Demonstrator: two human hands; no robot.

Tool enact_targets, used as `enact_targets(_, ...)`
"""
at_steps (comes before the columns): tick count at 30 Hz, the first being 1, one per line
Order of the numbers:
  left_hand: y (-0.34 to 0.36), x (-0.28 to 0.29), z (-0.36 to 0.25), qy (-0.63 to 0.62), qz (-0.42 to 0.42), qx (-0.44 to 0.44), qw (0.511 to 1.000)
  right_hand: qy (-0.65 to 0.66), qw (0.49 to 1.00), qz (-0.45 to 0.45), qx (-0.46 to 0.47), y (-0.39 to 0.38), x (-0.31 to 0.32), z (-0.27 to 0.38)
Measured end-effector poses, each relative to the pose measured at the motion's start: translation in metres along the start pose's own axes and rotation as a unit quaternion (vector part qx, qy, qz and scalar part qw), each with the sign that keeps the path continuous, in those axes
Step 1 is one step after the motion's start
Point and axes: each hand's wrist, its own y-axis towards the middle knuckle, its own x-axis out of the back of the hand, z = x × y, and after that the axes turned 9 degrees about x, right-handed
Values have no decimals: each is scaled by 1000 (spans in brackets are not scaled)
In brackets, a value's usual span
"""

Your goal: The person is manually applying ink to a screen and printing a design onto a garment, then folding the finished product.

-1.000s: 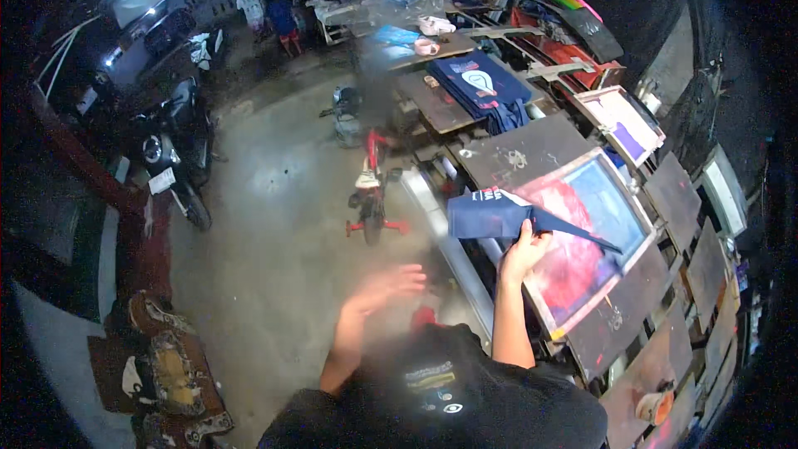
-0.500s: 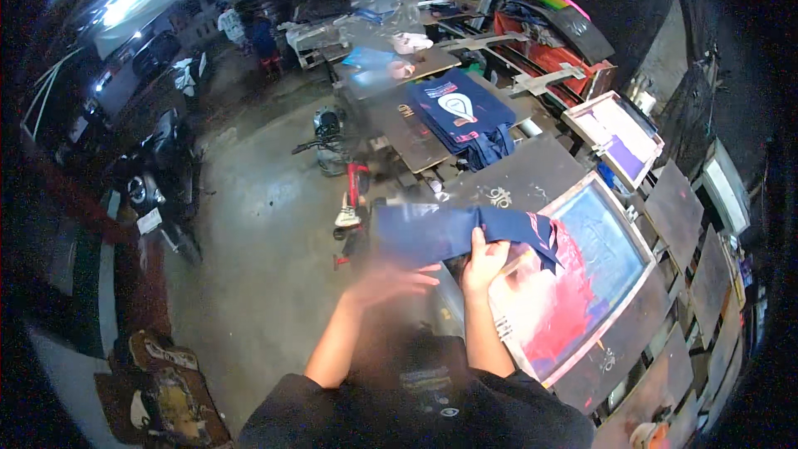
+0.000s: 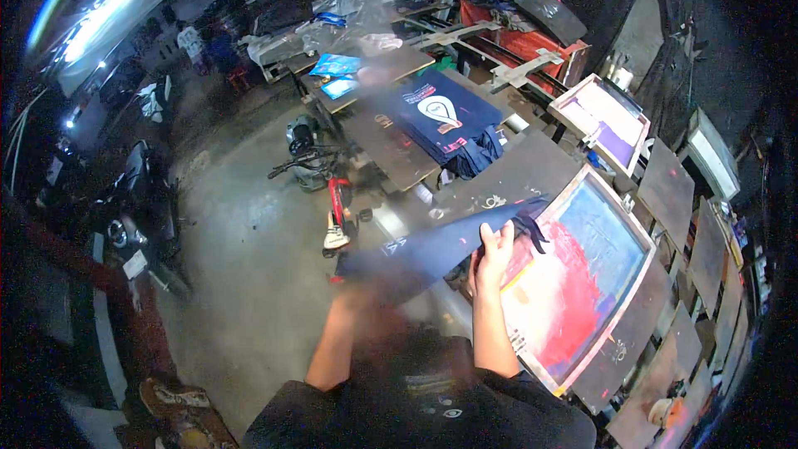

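A length of navy cloth (image 3: 424,245) with small light lettering stretches between my hands, its left part smeared by motion. My right hand (image 3: 492,259) is closed on the cloth near its right end, thumb and fingers up, and dark loose ends hang beside the fingers. At the left end of the cloth is my left hand (image 3: 359,293), its fingers blurred and partly covered, so its grip does not show. Just right of my right hand lies a wooden-framed printing screen (image 3: 640,262) with red ink smeared over its pale and blue mesh.
A pile of printed navy cloths (image 3: 453,120) rests on a board ahead. A smaller framed screen (image 3: 603,123) stands beyond, with dark flat boards (image 3: 665,183) along the right. Blue packets (image 3: 335,66) lie on the far table. Motorcycles (image 3: 133,216) stand left; people (image 3: 191,43) are in the background.
The cloth has swung from nearly level to a slant, its left end lower. My left hand has moved from below the cloth to its left end. The whole view has shifted slightly.
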Motion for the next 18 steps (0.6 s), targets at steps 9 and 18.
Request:
enact_targets(9, 13, 15, -106, -278, 78, -77, 954, -31, 999, 15, -30, 58, -71, -34)
enact_targets(18, 100, 71, -143, -258, 159, -267, 915, -91, 991, 55, 82, 82, -141, -97)
